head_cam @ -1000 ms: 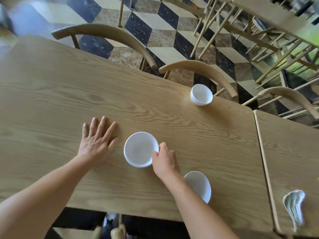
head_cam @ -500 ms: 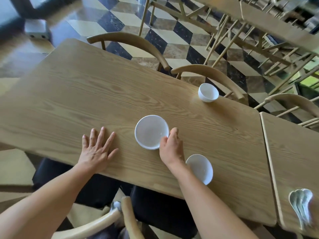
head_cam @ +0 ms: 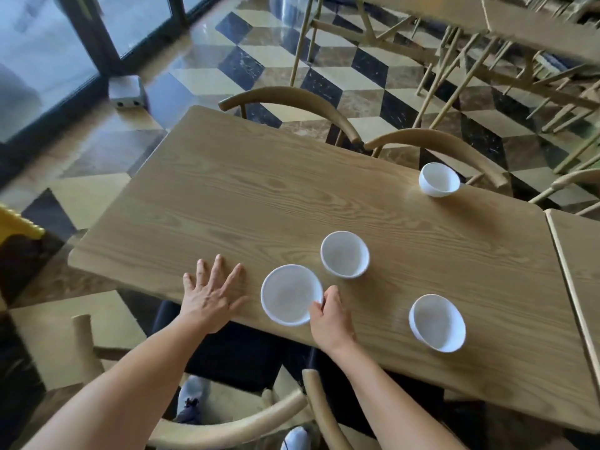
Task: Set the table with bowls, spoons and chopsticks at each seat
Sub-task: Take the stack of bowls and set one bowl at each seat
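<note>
Wooden worktop (head_cam: 259,196) before us: our right hand (head_cam: 331,315) pinches the rim of the white bowl (head_cam: 290,293) at the near edge, the bowl lying just left of it; our left hand (head_cam: 211,295) rests flat, fingers spread, farther left.

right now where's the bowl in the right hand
Head view: the held bowl is at the near edge of the table, between the left hand and the right hand pinching its rim.

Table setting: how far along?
Early. Down: far bowl, middle bowl, near bowl. In hand: right hand grips a fourth bowl by its rim; left hand rests flat on the table. Left: spoons and chopsticks, none in view.
</note>
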